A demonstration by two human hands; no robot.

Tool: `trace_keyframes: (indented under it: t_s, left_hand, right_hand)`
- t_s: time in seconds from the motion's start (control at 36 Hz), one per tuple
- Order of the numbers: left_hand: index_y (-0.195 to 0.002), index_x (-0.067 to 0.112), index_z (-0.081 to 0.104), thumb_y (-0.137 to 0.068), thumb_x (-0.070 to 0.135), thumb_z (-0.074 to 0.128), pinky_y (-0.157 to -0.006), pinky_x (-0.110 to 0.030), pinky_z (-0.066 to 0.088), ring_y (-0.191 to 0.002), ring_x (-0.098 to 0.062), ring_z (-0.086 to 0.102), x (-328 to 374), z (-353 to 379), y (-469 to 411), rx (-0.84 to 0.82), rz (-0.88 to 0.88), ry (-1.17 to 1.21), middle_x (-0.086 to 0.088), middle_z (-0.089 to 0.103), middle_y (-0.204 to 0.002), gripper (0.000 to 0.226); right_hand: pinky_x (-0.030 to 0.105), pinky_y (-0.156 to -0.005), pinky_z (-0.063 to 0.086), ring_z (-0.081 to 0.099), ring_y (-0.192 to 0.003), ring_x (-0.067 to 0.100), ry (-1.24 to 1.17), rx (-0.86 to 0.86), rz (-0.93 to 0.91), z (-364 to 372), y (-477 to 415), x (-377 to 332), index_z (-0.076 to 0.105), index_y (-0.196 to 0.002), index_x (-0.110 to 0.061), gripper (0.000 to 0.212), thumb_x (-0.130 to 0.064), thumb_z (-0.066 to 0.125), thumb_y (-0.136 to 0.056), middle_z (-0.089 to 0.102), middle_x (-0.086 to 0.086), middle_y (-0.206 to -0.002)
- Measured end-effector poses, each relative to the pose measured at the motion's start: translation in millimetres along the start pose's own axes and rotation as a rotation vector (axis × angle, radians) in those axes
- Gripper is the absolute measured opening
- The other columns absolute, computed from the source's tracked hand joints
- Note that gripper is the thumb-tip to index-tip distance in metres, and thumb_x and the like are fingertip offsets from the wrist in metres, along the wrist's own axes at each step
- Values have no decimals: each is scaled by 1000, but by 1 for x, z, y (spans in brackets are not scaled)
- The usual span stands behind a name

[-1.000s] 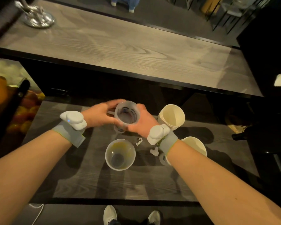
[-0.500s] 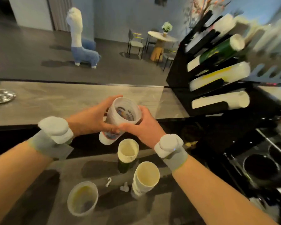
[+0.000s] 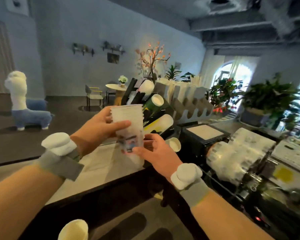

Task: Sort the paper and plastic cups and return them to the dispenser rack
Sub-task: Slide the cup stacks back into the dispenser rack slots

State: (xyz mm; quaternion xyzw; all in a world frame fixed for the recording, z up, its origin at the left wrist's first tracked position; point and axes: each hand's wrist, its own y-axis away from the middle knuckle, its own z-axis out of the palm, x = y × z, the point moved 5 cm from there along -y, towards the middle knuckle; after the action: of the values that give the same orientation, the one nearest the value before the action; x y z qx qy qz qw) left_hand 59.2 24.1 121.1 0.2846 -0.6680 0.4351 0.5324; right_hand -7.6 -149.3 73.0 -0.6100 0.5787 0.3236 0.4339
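Your counter (image 3: 100, 172) runs pale and wood-grained across the lower middle, with the black dispenser rack (image 3: 139, 99) rising at its far end, just behind the cups you hold. The rack's slanted tubes are loaded with sleeves of cups whose white ends (image 3: 157, 99) face up toward you. To the right of it stands a grey notched holder (image 3: 185, 101), and nearer you a black box (image 3: 204, 137) with a blurred clear mass beside it. A paper cup (image 3: 175, 144) lies just right of your right hand, mouth toward you; another paper cup (image 3: 74, 230) shows at the bottom edge. Your stack of plastic cups (image 3: 128, 129) is in the air above the counter, between you and the rack, partly covering its lower tubes. Its long axis is close to upright, rims on top, narrow printed base down. Your left hand (image 3: 97, 129) wraps the upper part, thumb across the front. Your right hand (image 3: 156, 153) pinches the base with its fingertips (image 3: 137, 150) closed on it.
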Motion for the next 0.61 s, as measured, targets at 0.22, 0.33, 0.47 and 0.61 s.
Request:
trace_keyframes:
  t_s: [0.22,0.33,0.47,0.61]
  left_hand:
    - [-125,19,57,-92,32,61,-93,-45,55,-113,-33,65,27,46,-87,98,-20,331,-12,68,-122,35]
    - [-140,17,48,-83,62,56,-82,-39,59,-119,-33,62,37,45,-124,80,32,430,-14,63,-131,72]
    - [-136,7,53,-87,68,50,-88,-34,58,-99,-23,65,42,23,-178,146,20,522,-9,65,-111,78]
    - [-129,6,55,-82,61,54,-86,-27,56,-94,-18,63,35,12,-216,52,16,520,-10,64,-108,73]
  right_hand:
    - [40,-90,57,68,-103,15,-121,192,-25,-81,-46,-1,50,-125,-30,72,-56,78,-65,67,-5,-114]
    - [42,-87,59,70,-98,22,-191,195,-22,-112,-79,-22,52,-121,-22,54,-28,82,-77,67,5,-112]
    - [46,-94,52,63,-94,31,-323,61,-6,-149,-131,-60,55,-114,-9,34,-5,72,-85,64,18,-117]
    - [36,-82,51,60,-93,29,-259,43,-7,-192,-168,-87,56,-121,-2,39,-16,69,-87,61,21,-122]
